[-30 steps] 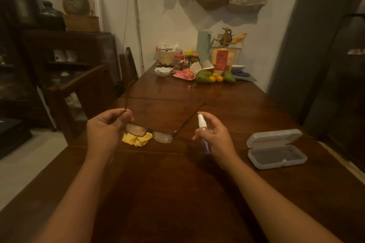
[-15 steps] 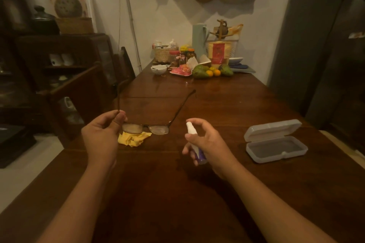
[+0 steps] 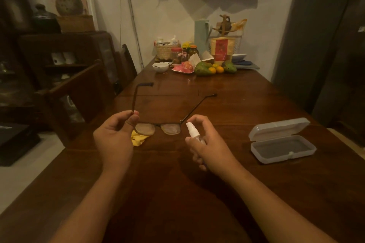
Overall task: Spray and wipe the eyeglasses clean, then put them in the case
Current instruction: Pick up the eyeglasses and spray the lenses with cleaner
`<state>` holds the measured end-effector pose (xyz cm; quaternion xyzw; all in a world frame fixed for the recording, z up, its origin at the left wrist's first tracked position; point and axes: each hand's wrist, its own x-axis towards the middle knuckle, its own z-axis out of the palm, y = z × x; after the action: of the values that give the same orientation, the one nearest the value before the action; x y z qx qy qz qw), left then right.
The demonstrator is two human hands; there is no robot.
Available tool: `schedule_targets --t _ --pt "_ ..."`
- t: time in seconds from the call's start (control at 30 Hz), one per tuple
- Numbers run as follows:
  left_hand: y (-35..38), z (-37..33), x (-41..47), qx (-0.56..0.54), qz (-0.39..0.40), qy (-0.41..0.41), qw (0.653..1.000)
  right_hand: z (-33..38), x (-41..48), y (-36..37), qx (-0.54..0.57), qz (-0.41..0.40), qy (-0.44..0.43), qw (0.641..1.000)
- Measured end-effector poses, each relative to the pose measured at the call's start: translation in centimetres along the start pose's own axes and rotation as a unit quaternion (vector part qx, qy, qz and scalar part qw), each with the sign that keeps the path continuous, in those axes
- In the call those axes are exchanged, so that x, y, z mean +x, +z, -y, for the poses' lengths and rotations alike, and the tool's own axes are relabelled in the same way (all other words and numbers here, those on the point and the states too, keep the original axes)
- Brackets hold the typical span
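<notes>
Eyeglasses point(image 3: 169, 128) pinched by one temple in the left hand point(image 3: 113, 136), lenses hanging above the worktop point(image 3: 177, 193) near a yellow cloth point(image 3: 138, 141), spray bottle point(image 3: 192, 131) gripped in the right hand point(image 3: 209, 144) just beside them, nozzle best turned squarely onto each lens, misted lightly, open case point(image 3: 278, 129) well apart.

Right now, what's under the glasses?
A crumpled yellow cloth lies on the wooden table below the eyeglasses, by the left hand. That hand and a lens cover part of it, so its full shape is hidden.

Eyeglasses point(image 3: 158, 127) above table point(image 3: 177, 193); cloth point(image 3: 138, 140) beneath; spray bottle point(image 3: 192, 132) right; open case point(image 3: 282, 141) far right.
</notes>
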<state>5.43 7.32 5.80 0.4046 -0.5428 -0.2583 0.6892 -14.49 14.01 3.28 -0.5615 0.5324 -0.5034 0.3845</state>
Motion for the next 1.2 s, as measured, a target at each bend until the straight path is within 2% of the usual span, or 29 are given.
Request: schedule_targets --t 0.13,0.27,0.7,0.97,1.2 --pt "0.3 -0.2 -0.5 -0.001 0.006 0.003 1.0 0.0 -0.1 0.4 -0.099 -0.024 -0.052 0.993" --pt "1.1 -0.5 -1.2 -0.026 0.009 -0.006 1.0 0.0 0.3 0.3 -0.133 -0.054 -0.09 0.985" --pt "1.7 -0.8 -2.2 -0.016 0.028 0.012 0.999 -0.1 0.5 -0.6 -0.192 -0.067 -0.077 0.976" --pt "1.9 -0.5 -2.2 -0.025 0.027 -0.005 0.999 -0.1 0.7 -0.5 -0.199 -0.053 -0.053 0.977" --pt "1.9 -0.3 -2.1 -0.04 0.029 -0.011 0.999 0.2 0.5 -0.6 -0.208 -0.048 -0.069 0.974"
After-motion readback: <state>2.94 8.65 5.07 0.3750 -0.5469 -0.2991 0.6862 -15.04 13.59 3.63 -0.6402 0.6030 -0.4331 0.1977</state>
